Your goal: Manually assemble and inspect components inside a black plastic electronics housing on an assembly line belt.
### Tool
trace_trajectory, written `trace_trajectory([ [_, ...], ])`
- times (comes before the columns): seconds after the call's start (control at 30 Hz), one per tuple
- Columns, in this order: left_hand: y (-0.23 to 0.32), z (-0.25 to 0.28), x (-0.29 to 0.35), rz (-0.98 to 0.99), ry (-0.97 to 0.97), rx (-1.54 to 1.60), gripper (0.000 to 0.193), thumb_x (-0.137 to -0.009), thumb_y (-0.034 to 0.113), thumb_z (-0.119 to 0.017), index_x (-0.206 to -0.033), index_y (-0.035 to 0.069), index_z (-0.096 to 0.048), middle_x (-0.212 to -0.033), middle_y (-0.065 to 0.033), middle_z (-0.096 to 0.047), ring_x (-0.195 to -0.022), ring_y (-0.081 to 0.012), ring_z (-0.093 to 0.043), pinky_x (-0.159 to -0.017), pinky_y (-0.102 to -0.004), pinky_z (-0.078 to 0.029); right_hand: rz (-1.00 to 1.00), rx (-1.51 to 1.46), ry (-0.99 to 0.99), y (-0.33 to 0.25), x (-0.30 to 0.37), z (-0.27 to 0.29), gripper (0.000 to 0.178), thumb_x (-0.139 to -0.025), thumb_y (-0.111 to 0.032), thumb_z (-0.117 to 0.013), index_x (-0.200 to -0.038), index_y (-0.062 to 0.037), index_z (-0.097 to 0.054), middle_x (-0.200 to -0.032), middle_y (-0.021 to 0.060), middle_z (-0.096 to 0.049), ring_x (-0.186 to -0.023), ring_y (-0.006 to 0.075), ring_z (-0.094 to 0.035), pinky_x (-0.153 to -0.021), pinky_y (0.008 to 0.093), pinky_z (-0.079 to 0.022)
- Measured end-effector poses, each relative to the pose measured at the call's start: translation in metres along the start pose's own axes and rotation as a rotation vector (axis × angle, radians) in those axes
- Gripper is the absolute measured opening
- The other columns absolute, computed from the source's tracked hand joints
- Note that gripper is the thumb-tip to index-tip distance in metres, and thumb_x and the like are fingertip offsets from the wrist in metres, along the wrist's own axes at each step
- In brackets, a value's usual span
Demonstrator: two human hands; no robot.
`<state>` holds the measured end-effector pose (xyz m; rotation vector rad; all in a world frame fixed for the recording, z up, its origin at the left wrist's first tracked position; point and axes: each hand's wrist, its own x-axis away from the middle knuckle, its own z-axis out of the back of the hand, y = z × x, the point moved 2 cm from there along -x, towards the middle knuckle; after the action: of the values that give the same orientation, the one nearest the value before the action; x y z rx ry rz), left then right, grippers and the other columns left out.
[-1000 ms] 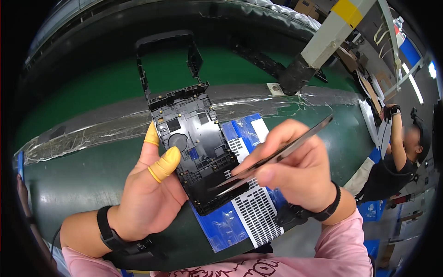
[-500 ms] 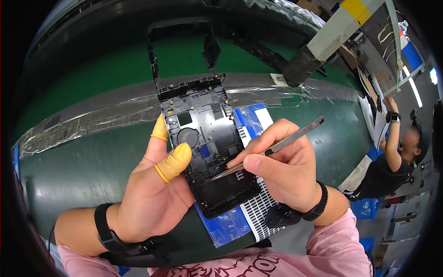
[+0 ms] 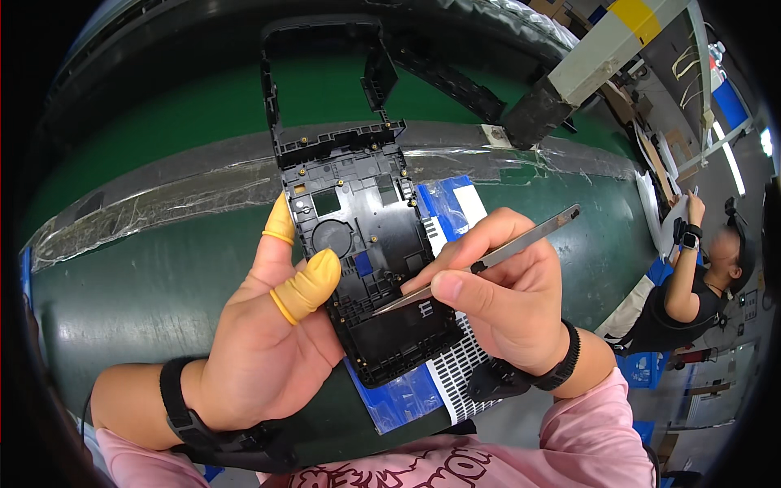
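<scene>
My left hand (image 3: 264, 354), with yellow finger cots on thumb and one finger, grips the left side of a black plastic housing (image 3: 358, 213). The housing is tilted over the green surface, with an open frame extending from its far end. Ribs, small brass-coloured inserts and a blue patch (image 3: 363, 263) show on its inner face. In my right hand (image 3: 517, 285) is a pair of metal tweezers (image 3: 529, 237), pinched between thumb and fingers. The tweezer tips reach the housing's inner face near its lower compartment; whether they hold anything is too small to tell.
Under the housing lies a sheet of black labels (image 3: 465, 378) beside blue film (image 3: 399, 398). A taped ledge (image 3: 163, 207) crosses the green work surface (image 3: 138, 285). Another black plastic part (image 3: 455, 85) and a post (image 3: 569, 77) stand beyond. A co-worker (image 3: 679, 305) is at the right.
The view has shifted slightly; the tweezer tips stay at about the same spot on the housing. The co-worker's arms and head have moved a little.
</scene>
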<state>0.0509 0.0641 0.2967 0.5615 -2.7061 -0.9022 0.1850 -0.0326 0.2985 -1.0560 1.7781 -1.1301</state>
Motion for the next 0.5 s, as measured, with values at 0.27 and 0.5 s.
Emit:
trace_trajectory([
  [0.27,0.0011,-0.0022,0.0016,0.002,0.019,-0.027,0.056,-0.087,0.021,-0.044,-0.133,0.020,-0.012,-0.128,-0.0105,-0.034,-0.114,-0.0259,-0.041,-0.091,-0.0423,-0.039,0.039,-0.004,-0.009,0.0027,-0.0005,-0.0009,0.014,-0.075,0.010,-0.055,-0.086,0.0034,-0.047,-0.081,0.0126,-0.058,-0.079,0.0162,-0.060,-0.066,0.0213,-0.049],
  [0.5,-0.0022,-0.0001,-0.0003,-0.055,0.068,-0.150,0.078,-0.066,-0.007,-0.053,-0.131,0.012,-0.016,-0.123,-0.0104,-0.038,-0.111,-0.0245,-0.043,-0.090,-0.0369,-0.040,0.057,0.072,0.016,0.0001,-0.0008,-0.0026,0.013,-0.075,0.009,-0.055,-0.085,0.0031,-0.048,-0.081,0.0113,-0.058,-0.076,0.0143,-0.060,-0.065,0.0209,-0.049],
])
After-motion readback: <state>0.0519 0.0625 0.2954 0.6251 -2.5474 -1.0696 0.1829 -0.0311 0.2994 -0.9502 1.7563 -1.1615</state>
